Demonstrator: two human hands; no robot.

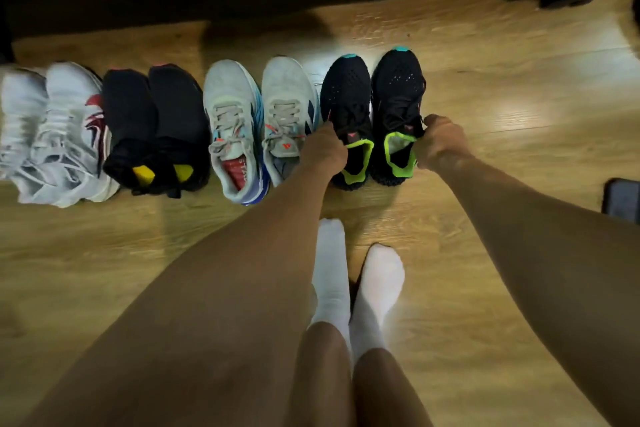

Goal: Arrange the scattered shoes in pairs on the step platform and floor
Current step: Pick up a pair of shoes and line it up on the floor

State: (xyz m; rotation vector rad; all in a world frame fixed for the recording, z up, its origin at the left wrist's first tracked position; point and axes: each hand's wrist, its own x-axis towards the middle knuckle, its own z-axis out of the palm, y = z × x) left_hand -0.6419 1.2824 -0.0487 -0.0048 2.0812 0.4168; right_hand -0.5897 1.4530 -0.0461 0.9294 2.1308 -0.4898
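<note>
Head view: on the wooden plank floor (502,107), at the row's right end, the left hand (323,149) grips the left black knit green-lined trainer (344,97). The right hand (440,142) grips the right black knit green-lined trainer (398,87) just beside it.

Both reach out forward at full stretch, left arm (249,253) and right arm (533,239), left hand (323,149) curled onto the collar of the left black shoe (344,97), right hand (440,144) gripping the right black shoe (398,87) likewise.
</note>
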